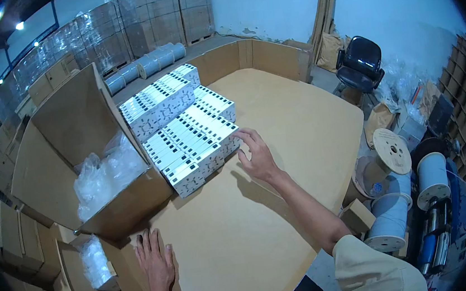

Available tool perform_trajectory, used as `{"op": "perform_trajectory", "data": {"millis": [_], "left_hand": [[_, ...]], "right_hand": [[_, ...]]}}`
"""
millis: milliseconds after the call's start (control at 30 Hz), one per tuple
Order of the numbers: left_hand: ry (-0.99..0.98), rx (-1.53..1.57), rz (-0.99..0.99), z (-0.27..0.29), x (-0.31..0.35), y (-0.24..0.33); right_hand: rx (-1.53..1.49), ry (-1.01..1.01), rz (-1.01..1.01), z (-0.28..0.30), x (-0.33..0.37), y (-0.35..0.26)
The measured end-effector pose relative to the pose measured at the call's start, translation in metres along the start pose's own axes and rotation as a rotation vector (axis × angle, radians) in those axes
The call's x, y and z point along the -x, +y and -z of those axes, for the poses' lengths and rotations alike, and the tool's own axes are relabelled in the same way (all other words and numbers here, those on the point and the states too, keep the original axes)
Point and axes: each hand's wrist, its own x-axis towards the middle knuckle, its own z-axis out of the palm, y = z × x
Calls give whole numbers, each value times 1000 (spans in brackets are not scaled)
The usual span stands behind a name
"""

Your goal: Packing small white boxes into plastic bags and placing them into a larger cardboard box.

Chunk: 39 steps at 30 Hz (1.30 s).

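Note:
Rows of small white boxes [188, 144] with dark square marks are packed together on the brown table [277, 141], with a second layer of white boxes [158, 99] on top at the back left. My right hand [256, 157] reaches to the near right corner of the lower rows, its fingers apart and curved by the end box; whether they touch it I cannot tell. Flat on the table's left part lies my left hand [157, 262], fingers stretched out, holding nothing, just below a large open carton [132, 203] with clear plastic bags [107, 174] inside.
A smaller carton [68, 273] with plastic-wrapped goods stands left of my left hand. Cardboard walls [275, 60] edge the table's far side. Beyond its right edge are a black chair [361, 63] and cable spools [389, 220]. Wrapped pallets [153, 18] stand behind.

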Motion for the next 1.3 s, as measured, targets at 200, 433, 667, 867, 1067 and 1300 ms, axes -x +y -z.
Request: {"op": "perform_trajectory", "data": {"millis": [200, 433, 667, 867, 1067, 1300], "left_hand": [[3, -17, 11, -5, 0, 0], [-16, -20, 12, -3, -1, 0], [-13, -43, 13, -5, -3, -1], [-10, -18, 14, -5, -3, -1], [-8, -13, 19, -4, -1, 1], [-9, -29, 24, -5, -2, -1]], "right_hand": [[58, -91, -133, -9, 7, 12], [281, -201, 110, -23, 13, 1], [260, -242, 102, -23, 15, 3], [237, -245, 86, -26, 15, 5], [276, -265, 91, -23, 14, 4], [302, -243, 56, -18, 9, 9]]}}
